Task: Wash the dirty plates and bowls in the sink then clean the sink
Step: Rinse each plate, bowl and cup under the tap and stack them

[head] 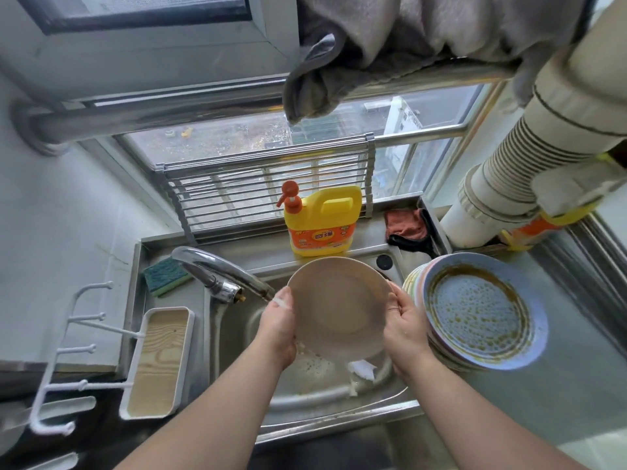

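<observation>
Our two bare arms reach up from 6 o'clock. Our left hand [279, 329] holds the beige plate [339, 307] by its 9 o'clock edge, fingers curled round the rim. Our right hand [403, 325] grips the edge at 3 o'clock the same way. We hold the plate over the steel sink [237, 351], tipped up so its inside faces us and its top edge leans toward 12 o'clock. It is round, so it has no long side.

In the sink, under the plate, we see a white hose [325, 391], a white scrap and some brown specks.

At 3 o'clock a stack of dirty plates [475, 320] sits on the bench [559, 385]. The top one is blue with brown sauce in it.

At 12 o'clock a yellow soap bottle [320, 222] with an orange pump stands behind the sink. Its orange label has writing too small for us to read.

The tap [217, 273] curves in from 10 o'clock, just beside a green sponge [164, 276].
</observation>
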A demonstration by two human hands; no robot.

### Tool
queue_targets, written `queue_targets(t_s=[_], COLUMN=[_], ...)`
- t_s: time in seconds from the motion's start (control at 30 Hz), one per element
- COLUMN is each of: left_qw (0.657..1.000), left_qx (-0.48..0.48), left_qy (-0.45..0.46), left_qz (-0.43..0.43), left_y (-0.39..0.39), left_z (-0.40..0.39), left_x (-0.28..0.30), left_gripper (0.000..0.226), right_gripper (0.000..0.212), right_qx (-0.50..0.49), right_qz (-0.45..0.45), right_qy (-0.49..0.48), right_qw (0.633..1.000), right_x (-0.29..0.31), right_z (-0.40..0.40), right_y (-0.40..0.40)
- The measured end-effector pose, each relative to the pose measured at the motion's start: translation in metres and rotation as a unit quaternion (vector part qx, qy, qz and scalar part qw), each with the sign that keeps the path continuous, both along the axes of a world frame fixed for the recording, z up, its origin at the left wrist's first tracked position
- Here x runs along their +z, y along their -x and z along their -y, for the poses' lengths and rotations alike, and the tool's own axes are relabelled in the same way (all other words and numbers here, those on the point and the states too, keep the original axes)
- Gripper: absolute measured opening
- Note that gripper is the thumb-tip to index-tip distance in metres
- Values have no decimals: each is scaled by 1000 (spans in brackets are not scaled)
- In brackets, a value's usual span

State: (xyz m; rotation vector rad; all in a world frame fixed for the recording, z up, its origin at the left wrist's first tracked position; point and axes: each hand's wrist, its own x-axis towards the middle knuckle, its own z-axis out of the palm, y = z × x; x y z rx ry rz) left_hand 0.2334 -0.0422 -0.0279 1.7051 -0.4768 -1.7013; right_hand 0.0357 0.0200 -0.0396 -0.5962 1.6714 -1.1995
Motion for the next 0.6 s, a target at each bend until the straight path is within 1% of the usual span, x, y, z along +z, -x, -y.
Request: queue_targets(t_s=[0.07, 0.13, 0.17, 0.2, 0.23, 0.3, 0.33, 0.43, 0.53, 0.6], left_qw=[997, 992, 990, 988, 985, 982, 981, 980, 985, 988], left_qx=[-7, -10, -16, -23, -30, -44, -51, -53, -26, -11], left_qy=[54, 105, 127, 142, 154, 164, 163, 151, 118, 93], left_qz=[60, 62, 58, 57, 67, 85, 97, 116, 123, 122], left_y=[-13, -29, -38, -46, -56, -75, -85, -110, -122, -121], left_z=[5, 8, 9, 8, 8, 8, 7, 2, -6, -13], left_x=[7, 17, 22, 29, 31, 36, 37, 38, 28, 19], left_gripper=[25, 25, 30, 36, 37, 20, 14, 19, 17, 19], right_gripper=[32, 30, 29, 29, 28, 25, 24, 22, 33, 33], right_qx=[-34, -64, -66, -57, -52, -35, -22, 25, 55, 68], right_qz=[50, 156, 201, 226, 244, 276, 282, 287, 236, 206], right_qy=[-41, -110, -143, -170, -186, -204, -216, -252, -259, -251], right_qw=[997, 979, 967, 957, 950, 939, 935, 924, 935, 943], right_x=[-5, -16, -22, -31, -38, -40, -36, -36, -66, -64], right_z=[1, 5, 6, 8, 11, 15, 16, 19, 19, 18], right_y=[-14, -33, -43, -53, -63, -84, -93, -117, -122, -117])
